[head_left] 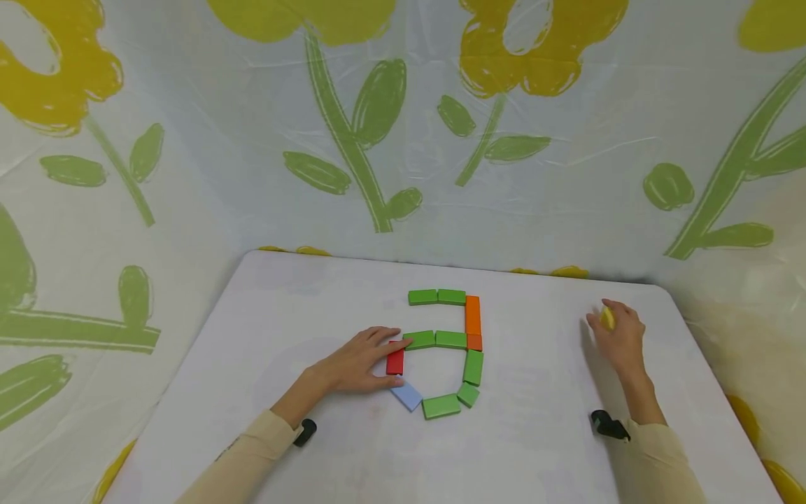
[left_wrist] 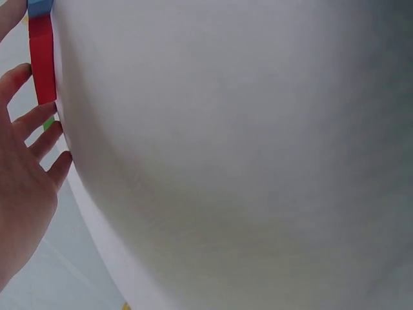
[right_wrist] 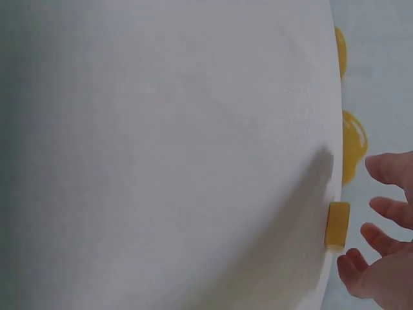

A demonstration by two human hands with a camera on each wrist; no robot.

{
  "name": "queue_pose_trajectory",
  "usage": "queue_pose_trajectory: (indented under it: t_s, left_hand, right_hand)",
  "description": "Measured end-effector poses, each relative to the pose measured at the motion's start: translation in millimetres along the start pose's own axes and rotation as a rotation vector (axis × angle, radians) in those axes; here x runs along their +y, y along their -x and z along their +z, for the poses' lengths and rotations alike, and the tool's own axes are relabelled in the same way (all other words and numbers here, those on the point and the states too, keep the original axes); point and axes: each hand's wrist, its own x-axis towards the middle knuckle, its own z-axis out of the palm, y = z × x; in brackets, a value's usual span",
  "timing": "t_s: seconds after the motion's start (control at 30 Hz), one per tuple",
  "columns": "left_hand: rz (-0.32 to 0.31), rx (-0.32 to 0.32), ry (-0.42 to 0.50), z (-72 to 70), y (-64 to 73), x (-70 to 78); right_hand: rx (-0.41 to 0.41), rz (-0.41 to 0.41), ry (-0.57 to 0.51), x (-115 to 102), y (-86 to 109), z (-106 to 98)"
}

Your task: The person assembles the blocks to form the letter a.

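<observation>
Colored blocks lie on the white table in a figure with open and rounded parts: several green blocks point(head_left: 451, 339), two orange blocks point(head_left: 473, 315), a red block point(head_left: 394, 362) and a light blue block point(head_left: 408, 395). My left hand point(head_left: 362, 362) rests with spread fingers at the figure's left side. Its index finger reaches over the red block toward a green one, and its thumb is by the blue block. At the right, my right hand point(head_left: 622, 341) hovers around a yellow block point(right_wrist: 337, 225), fingers and thumb apart; the right wrist view shows a gap between fingertips and block.
The white table point(head_left: 529, 434) has rounded far corners. Behind it hangs a pale cloth point(head_left: 567, 189) printed with yellow flowers and green leaves, which also lines the sides. Dark wrist cameras sit at the cuffs of both beige sleeves point(head_left: 661, 462).
</observation>
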Motion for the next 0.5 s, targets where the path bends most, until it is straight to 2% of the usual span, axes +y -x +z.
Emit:
queue_pose_trajectory:
  t_s: [0.3,0.5]
  left_hand:
    - [-0.009,-0.015,0.004,0.7,-0.6,-0.2]
    - [-0.011,-0.01,0.011,0.6,-0.4,-0.7]
  right_hand:
    - [-0.062,0.068,0.034,11.6,-13.0,-3.7]
    - [-0.141,0.079,0.067,20.3,-19.7,-9.9]
